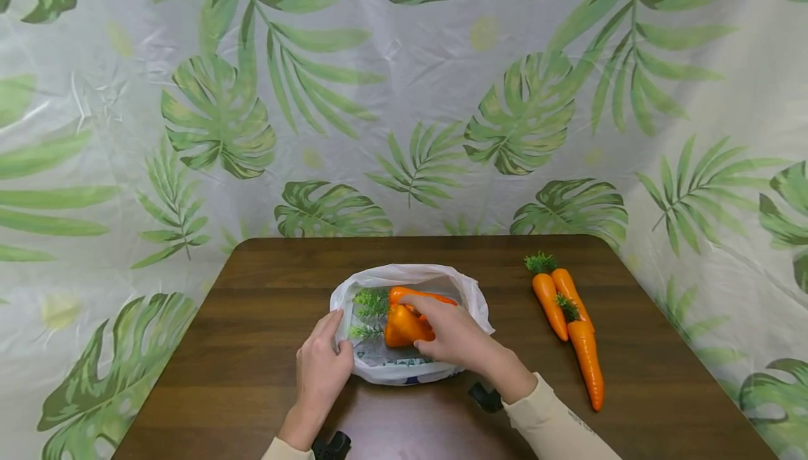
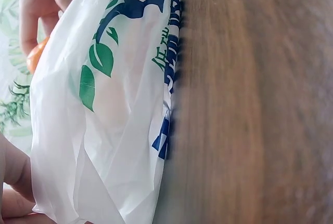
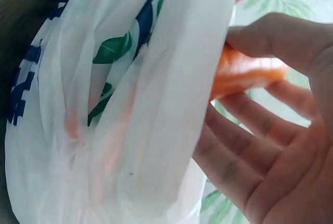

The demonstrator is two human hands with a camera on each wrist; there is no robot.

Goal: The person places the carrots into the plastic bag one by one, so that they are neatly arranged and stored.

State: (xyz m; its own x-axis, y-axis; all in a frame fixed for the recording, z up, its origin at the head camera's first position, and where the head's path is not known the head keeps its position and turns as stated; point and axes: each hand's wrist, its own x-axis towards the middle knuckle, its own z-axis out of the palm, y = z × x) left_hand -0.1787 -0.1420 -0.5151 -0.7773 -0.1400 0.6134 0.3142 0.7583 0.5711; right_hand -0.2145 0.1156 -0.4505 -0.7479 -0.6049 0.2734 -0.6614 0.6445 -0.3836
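Note:
A white plastic bag (image 1: 404, 374) with green and blue print stands on the table with its mouth wide at the top. My left hand (image 1: 322, 365) holds the bag's left rim between thumb and fingers. Reaching into the mouth, my right hand (image 1: 456, 334) grips a shiny orange bell pepper (image 1: 400, 325), thumb on one side and fingers on the other. Left of the pepper, feathery green tops (image 1: 371, 302) show inside the bag. Orange shapes show through the bag's wall (image 3: 117, 146) in the right wrist view.
To the right on the dark wooden table (image 1: 271, 292) lie several orange carrots: one at the left (image 1: 548, 304), another behind it (image 1: 571, 292), and a longer one (image 1: 587, 365) nearer the front. A leaf-patterned sheet (image 1: 416, 95) hangs behind the table.

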